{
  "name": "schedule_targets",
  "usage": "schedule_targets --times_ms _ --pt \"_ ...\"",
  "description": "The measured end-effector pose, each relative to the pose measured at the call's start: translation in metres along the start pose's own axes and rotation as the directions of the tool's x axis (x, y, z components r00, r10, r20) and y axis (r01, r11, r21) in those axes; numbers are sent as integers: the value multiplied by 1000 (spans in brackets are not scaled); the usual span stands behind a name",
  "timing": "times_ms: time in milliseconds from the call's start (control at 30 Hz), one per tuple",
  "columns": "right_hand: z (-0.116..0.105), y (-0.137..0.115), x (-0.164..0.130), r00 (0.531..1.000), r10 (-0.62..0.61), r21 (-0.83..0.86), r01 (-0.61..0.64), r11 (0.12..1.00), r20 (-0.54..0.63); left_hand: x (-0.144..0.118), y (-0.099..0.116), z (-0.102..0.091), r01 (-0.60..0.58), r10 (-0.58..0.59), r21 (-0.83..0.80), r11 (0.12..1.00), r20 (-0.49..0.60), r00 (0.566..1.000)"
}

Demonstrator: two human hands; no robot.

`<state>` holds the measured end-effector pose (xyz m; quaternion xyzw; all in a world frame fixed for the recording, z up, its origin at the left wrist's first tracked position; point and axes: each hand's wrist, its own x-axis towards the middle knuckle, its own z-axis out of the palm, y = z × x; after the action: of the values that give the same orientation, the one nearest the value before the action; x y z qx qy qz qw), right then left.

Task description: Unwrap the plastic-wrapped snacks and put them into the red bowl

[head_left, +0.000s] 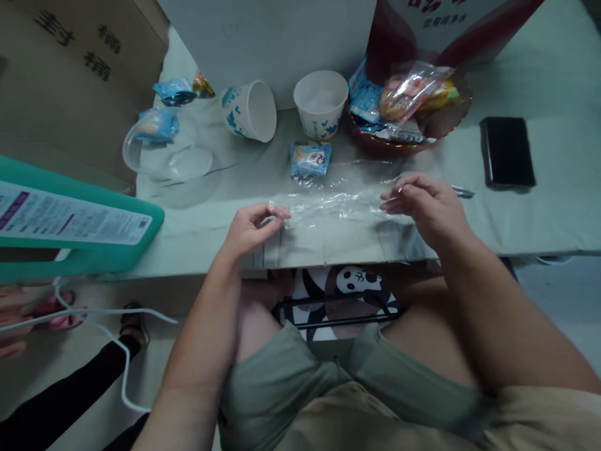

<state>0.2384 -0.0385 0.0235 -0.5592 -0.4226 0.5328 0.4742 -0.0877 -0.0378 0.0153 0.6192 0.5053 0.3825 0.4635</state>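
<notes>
A crinkled sheet of clear plastic film [335,203] lies stretched between my two hands, over the covered table near its front edge. My left hand [253,227] pinches its left end between thumb and fingers. At the other end, my right hand [429,203] has bent fingers closed on the film. Just beyond the film lies a small blue snack packet [310,160]. Behind that, one white paper cup [321,103] stands upright, and a second paper cup [248,111] lies tipped on its side. A thin metallic object [463,191] shows partly beside my right hand.
A dark red bowl [389,145] of wrapped snacks stands at the back, left of a black rectangular object [507,152]. Clear plastic containers [157,147] and snack packets sit back left. A green container [141,228] and cardboard box [70,94] flank the left; white boxes [282,37] stand behind.
</notes>
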Motion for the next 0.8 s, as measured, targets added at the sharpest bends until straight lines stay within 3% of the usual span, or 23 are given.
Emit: schedule_targets --times_ms 133,233,333,400,533,633,733,800 --pt "0 4 7 995 -39 -132 27 991 -89 20 0 7 54 -108 -312 949 -158 982" --pt "-1 8 13 986 -32 -144 8 990 -161 29 0 12 56 -95 -374 926 -87 992" --pt "-1 13 20 969 -4 -109 -24 994 -245 30 -2 19 56 -36 -288 956 72 997" --pt "-1 15 23 962 15 -107 -46 993 -272 30 -3 24 58 -42 -211 976 77 996" --pt "0 15 26 962 -5 -208 -54 977 -273 33 -5 31 83 -95 -169 982 -64 993" --pt "-2 15 27 961 -44 -346 -56 937 -274 37 -10 26 160 -180 -113 981 -193 965" --pt "-6 17 27 953 -79 -477 -73 876 -291 39 -16 17 214 -194 50 975 -265 944" --pt "-8 17 25 940 -210 -630 -8 776 -270 38 -19 12 204 -137 211 956 -296 945"
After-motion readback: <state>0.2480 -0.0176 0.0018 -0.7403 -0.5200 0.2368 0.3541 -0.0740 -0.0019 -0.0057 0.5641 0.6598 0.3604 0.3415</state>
